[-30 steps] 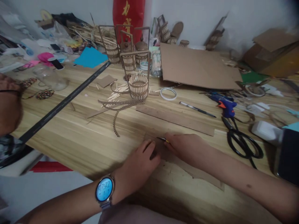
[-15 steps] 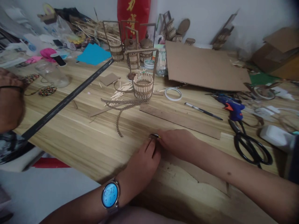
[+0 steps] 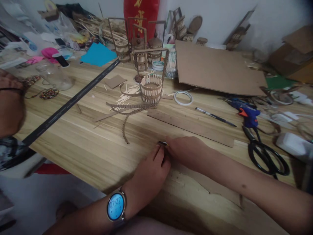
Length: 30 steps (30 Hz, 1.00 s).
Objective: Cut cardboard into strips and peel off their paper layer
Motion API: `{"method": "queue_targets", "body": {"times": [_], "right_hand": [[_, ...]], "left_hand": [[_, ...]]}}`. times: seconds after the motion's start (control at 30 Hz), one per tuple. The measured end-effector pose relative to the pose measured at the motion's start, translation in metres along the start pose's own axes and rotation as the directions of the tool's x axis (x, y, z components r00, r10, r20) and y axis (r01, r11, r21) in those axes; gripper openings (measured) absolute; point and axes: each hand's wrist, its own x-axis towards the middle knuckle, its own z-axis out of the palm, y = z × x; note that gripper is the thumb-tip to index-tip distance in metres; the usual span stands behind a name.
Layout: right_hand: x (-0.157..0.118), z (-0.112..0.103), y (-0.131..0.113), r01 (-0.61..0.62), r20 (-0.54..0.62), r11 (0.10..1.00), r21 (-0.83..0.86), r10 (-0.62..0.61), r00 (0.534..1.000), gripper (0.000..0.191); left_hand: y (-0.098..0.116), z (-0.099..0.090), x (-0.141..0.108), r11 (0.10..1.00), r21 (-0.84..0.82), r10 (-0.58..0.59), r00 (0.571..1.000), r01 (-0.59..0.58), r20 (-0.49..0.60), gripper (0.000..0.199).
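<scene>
My left hand, with a watch on its wrist, is closed low over the table, its fingertips meeting those of my right hand. Between them a small dark piece pokes out; the fingers hide most of it and its kind cannot be made out. Under my right forearm lies a torn-edged cardboard piece. Beyond the hands is a flat cardboard strip. Farther left, corrugated strips curl beside a small handled bucket made of little sticks and cardboard bands.
To the right lie black-handled scissors, a blue glue gun, a pen and a tape roll. A large cardboard sheet covers the back. Another person's arm rests at the left edge, near a glass jar.
The view has shifted slightly, so things on the table appear a little farther right. Both hands stay together at the same spot, still closed on the small dark piece.
</scene>
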Motion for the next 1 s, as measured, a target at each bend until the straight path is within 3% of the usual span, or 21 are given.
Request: {"method": "queue_targets", "body": {"times": [0.43, 0.57, 0.8, 1.0], "right_hand": [[0.005, 0.007, 0.001, 0.003, -0.033, 1.0, -0.016, -0.004, 0.999, 0.03], [0.005, 0.011, 0.003, -0.009, -0.037, 1.0, -0.017, 0.008, 0.999, 0.03], [0.001, 0.012, 0.003, -0.051, -0.013, 0.999, 0.007, 0.051, 0.999, 0.031], [-0.008, 0.009, 0.004, -0.073, -0.011, 0.997, 0.019, 0.074, 0.997, 0.033]], "left_hand": [[0.0, 0.003, -0.002, 0.999, -0.015, -0.032, 0.999, 0.032, 0.042, 0.041], [0.002, 0.004, -0.001, 0.999, 0.054, -0.005, 0.998, 0.002, 0.057, 0.042], [0.005, 0.0, 0.0, 0.973, 0.222, 0.016, 0.982, -0.058, 0.186, 0.048], [0.005, -0.003, 0.001, 0.962, 0.259, 0.038, 0.981, -0.087, 0.188, 0.044]]}}
